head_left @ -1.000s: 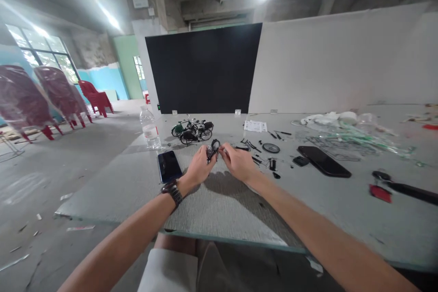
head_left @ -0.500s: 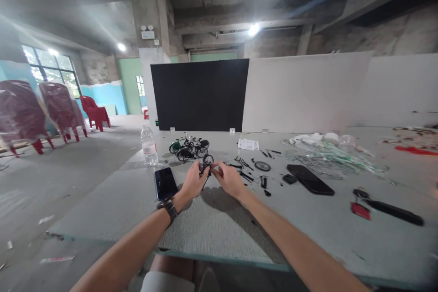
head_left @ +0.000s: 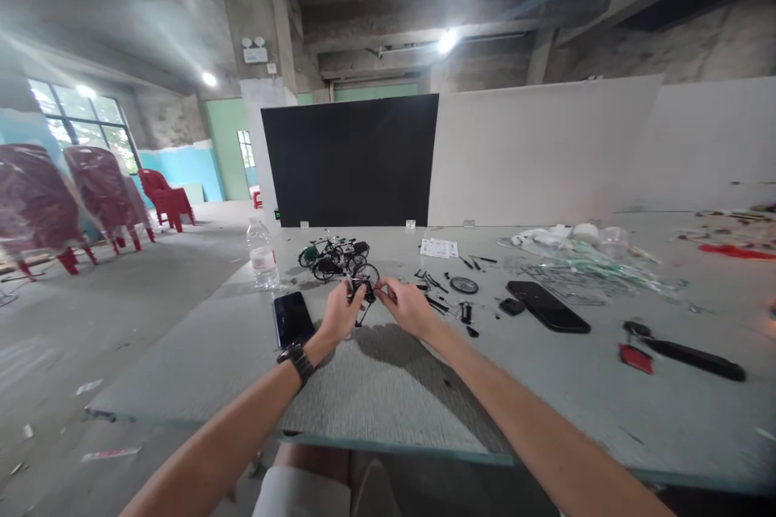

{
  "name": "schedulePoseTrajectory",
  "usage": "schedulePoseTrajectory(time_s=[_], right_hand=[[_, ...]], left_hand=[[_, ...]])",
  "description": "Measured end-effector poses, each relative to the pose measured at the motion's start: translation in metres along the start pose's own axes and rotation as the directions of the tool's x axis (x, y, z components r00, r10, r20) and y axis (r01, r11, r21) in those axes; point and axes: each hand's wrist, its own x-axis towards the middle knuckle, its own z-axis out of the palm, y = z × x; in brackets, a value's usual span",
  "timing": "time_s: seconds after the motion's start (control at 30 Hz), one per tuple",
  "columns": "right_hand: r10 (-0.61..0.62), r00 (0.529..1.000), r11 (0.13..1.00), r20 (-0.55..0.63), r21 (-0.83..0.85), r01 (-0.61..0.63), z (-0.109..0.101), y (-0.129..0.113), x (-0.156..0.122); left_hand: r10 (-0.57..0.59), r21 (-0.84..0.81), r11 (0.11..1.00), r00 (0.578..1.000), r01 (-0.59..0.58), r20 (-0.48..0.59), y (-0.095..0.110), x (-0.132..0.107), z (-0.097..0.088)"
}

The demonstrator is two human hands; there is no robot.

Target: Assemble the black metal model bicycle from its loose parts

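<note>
Between my hands, above the table, is a partly built model bicycle (head_left: 366,273) with one spoked wheel at its far side and a thin dark frame pointing towards me. My left hand (head_left: 340,308) is closed, its thumb and fingers gripping the frame. From the other side, my right hand (head_left: 401,305) pinches at the bicycle near the wheel; whether a small part sits between its fingertips is too small to tell. Just beyond my hands stand several finished model bicycles (head_left: 333,257), dark with some green. Loose black bicycle parts (head_left: 436,303) and a spare wheel (head_left: 464,285) lie right of my right hand.
A phone (head_left: 293,320) and a water bottle (head_left: 262,258) stand left of my hands. To the right lie another phone (head_left: 549,307), a black-handled tool (head_left: 691,357), a printed sheet (head_left: 440,248) and plastic sprues (head_left: 570,291). A black panel (head_left: 352,166) rises behind the table.
The model bicycle has turned a little in my hands, so its wheel shows more fully. My view has tilted slightly. The things on the table stay in place.
</note>
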Motion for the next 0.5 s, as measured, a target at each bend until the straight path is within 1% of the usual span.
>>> schedulePoseTrajectory(time_s=[0.1,0.2,0.27,0.37,0.5], right_hand=[[0.006,1.000,0.998,-0.008,-0.063,-0.006,-0.003,0.001,-0.001],[0.007,0.996,0.992,-0.090,-0.123,-0.018,-0.008,0.001,-0.001],[0.026,0.986,0.993,-0.167,-0.109,-0.045,-0.010,0.000,-0.001],[0.093,0.961,0.995,-0.259,-0.008,-0.098,-0.010,-0.004,-0.001],[0.198,0.949,0.966,-0.247,0.216,-0.146,-0.005,-0.010,0.000]], left_hand=[[0.012,-0.006,1.000,1.000,-0.012,0.012,-0.001,0.000,0.000],[0.013,-0.035,0.999,0.999,-0.012,0.033,-0.002,0.000,0.001],[0.005,-0.082,0.997,0.999,0.000,0.054,-0.002,0.000,0.001],[0.002,-0.157,0.988,0.997,0.011,0.082,0.002,-0.002,0.002],[0.016,-0.210,0.978,0.996,0.004,0.093,0.007,-0.004,0.003]])
